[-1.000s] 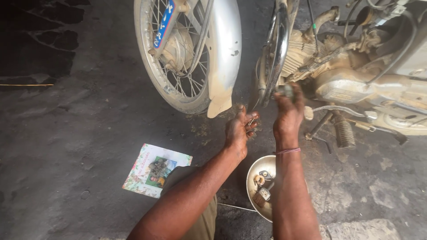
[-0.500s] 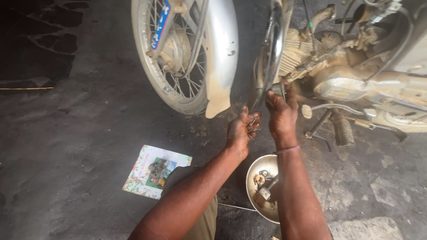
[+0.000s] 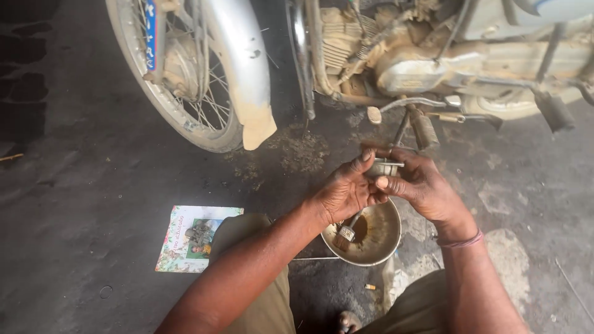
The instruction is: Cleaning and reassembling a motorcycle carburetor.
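Observation:
Both of my hands meet over a steel bowl (image 3: 385,244) on the ground. My left hand (image 3: 341,193) and my right hand (image 3: 422,184) grip a small metal part (image 3: 385,167) between their fingertips. The part is greyish and partly hidden by my fingers. Inside the bowl lies a small paintbrush (image 3: 348,232) in brown liquid. The dusty motorcycle engine (image 3: 408,62) stands just beyond my hands.
The motorcycle's front wheel (image 3: 185,80) with a silver mudguard (image 3: 244,74) stands at upper left. A footpeg (image 3: 424,127) and kickstand hang near my hands. A colourful printed card (image 3: 193,238) lies on the dark oily floor by my left knee.
My hands have come away from the motorcycle's engine and dropped down over the bowl, now holding the small metal part between them. The camera has moved closer.

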